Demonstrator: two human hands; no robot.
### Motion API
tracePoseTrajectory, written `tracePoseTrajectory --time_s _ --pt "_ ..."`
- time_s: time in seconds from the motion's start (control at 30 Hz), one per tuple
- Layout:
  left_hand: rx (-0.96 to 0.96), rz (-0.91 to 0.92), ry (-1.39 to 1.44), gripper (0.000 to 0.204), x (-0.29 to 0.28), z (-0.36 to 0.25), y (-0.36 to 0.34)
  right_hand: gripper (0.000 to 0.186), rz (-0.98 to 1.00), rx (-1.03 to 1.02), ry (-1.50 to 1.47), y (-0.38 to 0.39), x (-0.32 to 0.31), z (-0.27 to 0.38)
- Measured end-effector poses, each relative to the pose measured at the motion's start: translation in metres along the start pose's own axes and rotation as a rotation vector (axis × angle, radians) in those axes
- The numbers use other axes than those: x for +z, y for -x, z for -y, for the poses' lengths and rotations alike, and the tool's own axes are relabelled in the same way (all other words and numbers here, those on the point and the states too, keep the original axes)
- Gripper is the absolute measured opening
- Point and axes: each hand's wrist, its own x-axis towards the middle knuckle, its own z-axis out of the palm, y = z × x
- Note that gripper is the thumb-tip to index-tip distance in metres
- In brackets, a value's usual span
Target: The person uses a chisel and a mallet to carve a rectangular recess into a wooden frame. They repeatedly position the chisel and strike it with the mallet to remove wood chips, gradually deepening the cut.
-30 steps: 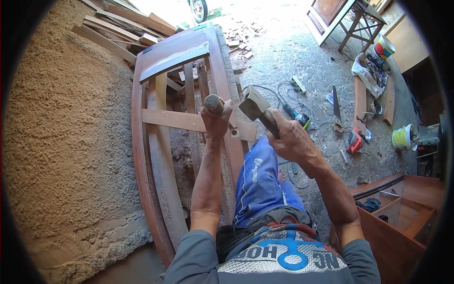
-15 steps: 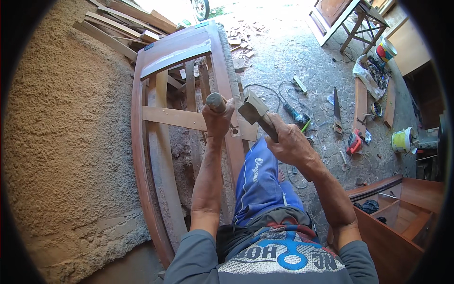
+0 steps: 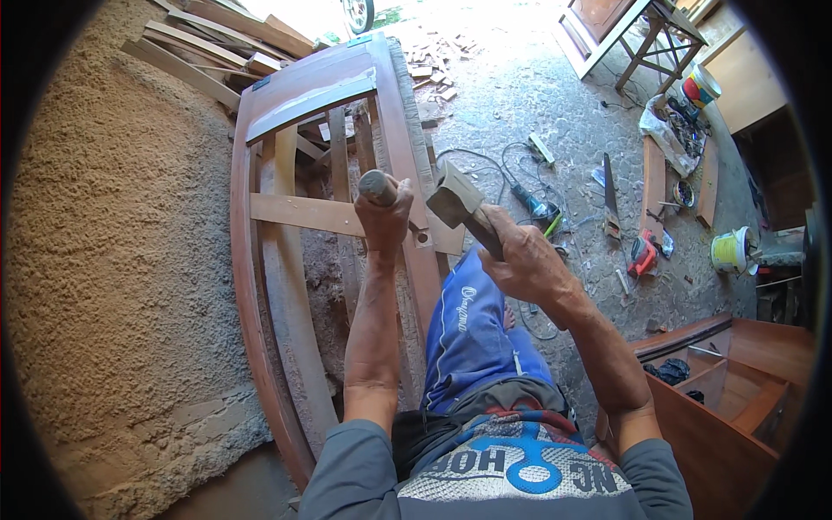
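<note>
My left hand [image 3: 386,221] is closed round a thick upright cylindrical handle [image 3: 376,185], probably of a chisel; its lower end is hidden by my hand. Beneath it lies a reddish wooden door frame [image 3: 244,286] with a crossbar [image 3: 297,209] and a small round hole [image 3: 422,237] in its right stile, just right of my left hand. My right hand [image 3: 522,260] grips the shaft of a mallet [image 3: 452,198], whose blocky head is raised a little right of the handle's top, apart from it.
Wood offcuts [image 3: 199,48] pile at upper left by a rough wall [image 3: 121,260]. On the floor lie a power tool [image 3: 537,208], saw [image 3: 610,195], red tool [image 3: 643,255], planks [image 3: 652,178] and buckets [image 3: 728,251]. A wooden cabinet [image 3: 711,407] stands lower right, a stool [image 3: 650,61] upper right.
The view has shifted slightly, so the frame and floor items appear a little further left and up. Both hands moved slightly left in the picture, keeping their grips and spacing.
</note>
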Motion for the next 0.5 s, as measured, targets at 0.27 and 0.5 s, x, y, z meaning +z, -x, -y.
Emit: tracePoseTrajectory --time_s 0.27,0.5 --pt "0.233 0.029 -0.016 0.021 0.002 -0.001 0.004 0.054 -0.294 -0.436 0.159 -0.019 -0.051 0.096" --pt "0.408 0.073 -0.193 0.025 0.002 0.02 -0.003 0.037 0.252 -0.16 0.53 -0.052 -0.015 0.054"
